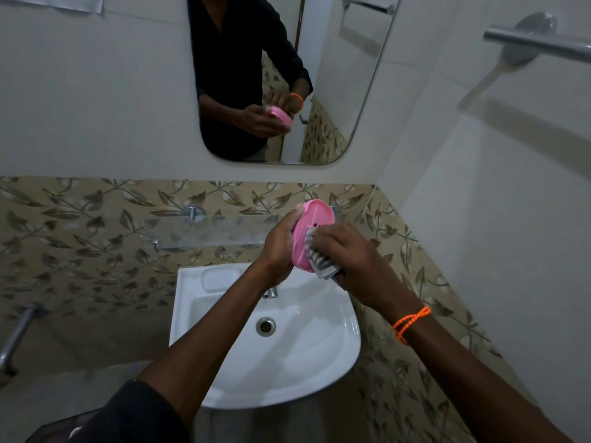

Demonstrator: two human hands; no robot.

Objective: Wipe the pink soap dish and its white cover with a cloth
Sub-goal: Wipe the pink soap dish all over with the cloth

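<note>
The pink soap dish (307,233) is held tilted on its edge above the white washbasin (345,340), in front of the glass shelf (224,230); its oval face is turned toward the right hand, with a small dark slot showing near the middle; the white cover is not visible here. It looks like thin moulded plastic, so probably light and stiff, likely slippery if wet, and apt to flex or pop free under a hard squeeze; the long rim seems the safest place to hold it, leaving the face free. The left hand (281,243) grips it that way, fingers curled around the far rim and the thumb side at the near edge; the right hand (345,251), an orange beaded band (411,324) at its wrist, is bunched around a grey striped cloth (321,263) and presses it against the lower part of the dish, so the two hands sit close together. Behind, the mirror (351,91) reflects both hands and the dish; a chrome rail (537,43) is fixed to the right wall.
</note>
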